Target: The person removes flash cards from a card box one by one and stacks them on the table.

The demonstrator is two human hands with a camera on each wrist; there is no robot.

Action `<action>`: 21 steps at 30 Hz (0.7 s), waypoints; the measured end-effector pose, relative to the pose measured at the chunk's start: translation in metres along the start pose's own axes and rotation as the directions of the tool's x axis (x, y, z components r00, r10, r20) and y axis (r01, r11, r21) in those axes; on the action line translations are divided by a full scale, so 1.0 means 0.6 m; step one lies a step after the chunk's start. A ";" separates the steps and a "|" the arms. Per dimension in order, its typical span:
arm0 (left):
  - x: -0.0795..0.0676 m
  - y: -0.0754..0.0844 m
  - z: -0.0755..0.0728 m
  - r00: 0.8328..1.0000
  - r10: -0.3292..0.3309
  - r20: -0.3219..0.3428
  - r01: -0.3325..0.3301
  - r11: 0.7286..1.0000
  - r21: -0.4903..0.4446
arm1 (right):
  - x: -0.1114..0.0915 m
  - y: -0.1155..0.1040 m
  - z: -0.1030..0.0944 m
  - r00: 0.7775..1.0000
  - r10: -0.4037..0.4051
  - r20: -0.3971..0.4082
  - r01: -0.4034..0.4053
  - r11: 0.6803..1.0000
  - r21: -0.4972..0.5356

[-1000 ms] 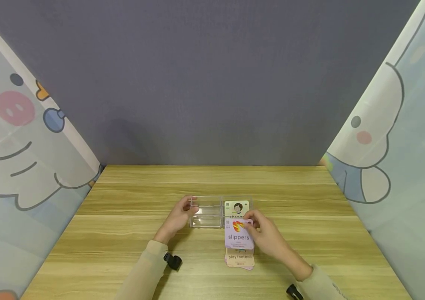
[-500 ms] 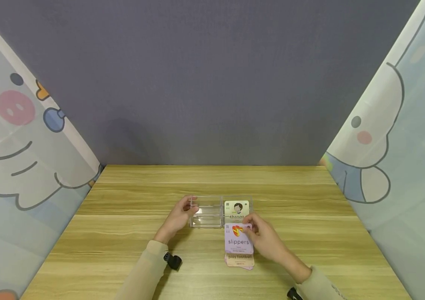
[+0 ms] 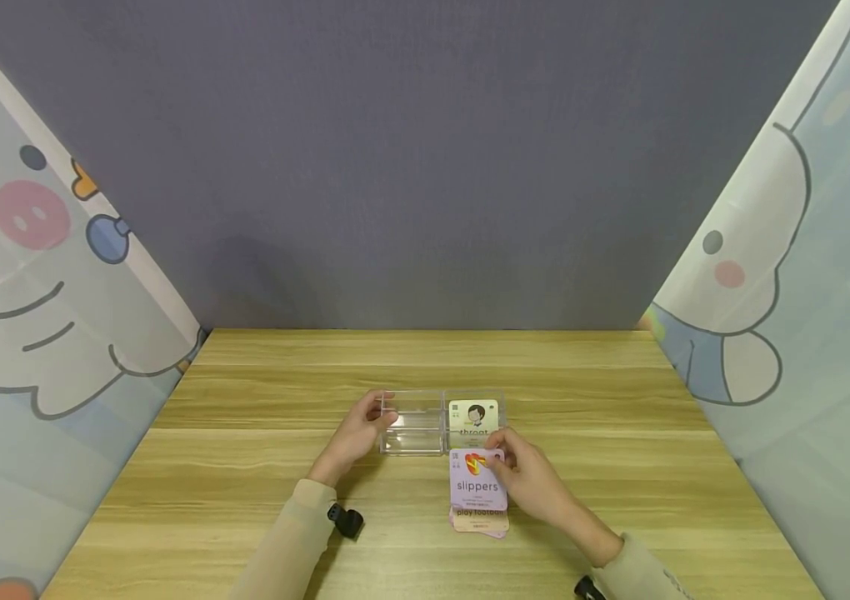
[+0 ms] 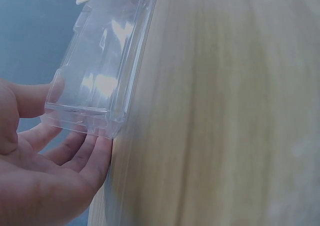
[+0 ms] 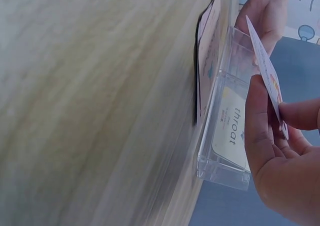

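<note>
My right hand (image 3: 536,482) pinches a lilac flashcard (image 3: 477,492) reading "slippers" between thumb and fingers. In the right wrist view the card is tilted and held above the table. Below it lies a small stack of cards, the top one a peach "play football" card (image 3: 481,524). Just behind stands a clear plastic box (image 3: 413,442) with compartments. A pale yellow "throat" card (image 3: 473,412) leans in its right side. My left hand (image 3: 356,433) grips the left end of the box, thumb on the near side and fingers around the end, as the left wrist view shows.
All of this rests on a wood-grain table (image 3: 260,467). A dark grey panel (image 3: 425,167) rises at the table's back edge. Cartoon-printed curtains (image 3: 830,250) hang along both sides.
My right hand has drawn the "slippers" card slightly toward me, away from the box, so it covers more of the "play football" card. The left hand and box have stayed put.
</note>
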State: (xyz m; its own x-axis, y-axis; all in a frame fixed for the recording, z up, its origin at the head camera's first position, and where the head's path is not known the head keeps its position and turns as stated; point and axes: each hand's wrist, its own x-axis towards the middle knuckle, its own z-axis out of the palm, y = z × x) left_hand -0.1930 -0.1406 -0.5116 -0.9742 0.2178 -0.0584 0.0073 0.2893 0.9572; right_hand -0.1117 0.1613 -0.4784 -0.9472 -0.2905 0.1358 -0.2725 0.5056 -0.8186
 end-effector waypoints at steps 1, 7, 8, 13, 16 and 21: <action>0.000 0.000 0.000 1.000 0.000 0.000 0.000 1.000 -0.001 | 0.000 0.001 0.000 1.000 -0.001 0.006 0.001 1.000 0.002; 0.000 0.000 0.000 1.000 -0.002 0.004 0.002 1.000 0.007 | -0.003 0.006 0.003 1.000 0.004 0.020 -0.004 1.000 -0.009; 0.000 0.000 0.000 1.000 -0.003 0.004 0.003 1.000 0.008 | -0.003 0.007 0.003 1.000 0.009 0.020 -0.008 1.000 -0.014; 0.001 -0.001 0.000 1.000 -0.006 0.002 0.006 1.000 0.003 | -0.003 0.007 0.004 0.999 0.027 0.030 -0.026 0.999 -0.021; 0.001 -0.002 0.000 1.000 -0.002 0.001 0.002 1.000 0.002 | -0.004 0.008 0.004 0.999 0.030 0.044 -0.029 0.999 -0.034; 0.000 -0.001 0.000 1.000 0.004 0.000 -0.004 1.000 -0.002 | -0.004 0.011 0.005 0.998 0.023 0.066 -0.021 0.999 -0.042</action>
State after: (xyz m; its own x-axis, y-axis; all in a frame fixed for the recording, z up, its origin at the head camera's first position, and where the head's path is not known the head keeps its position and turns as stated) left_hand -0.1932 -0.1409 -0.5124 -0.9742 0.2191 -0.0544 0.0109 0.2863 0.9581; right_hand -0.1107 0.1629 -0.4858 -0.9400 -0.3320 0.0792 -0.2596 0.5448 -0.7974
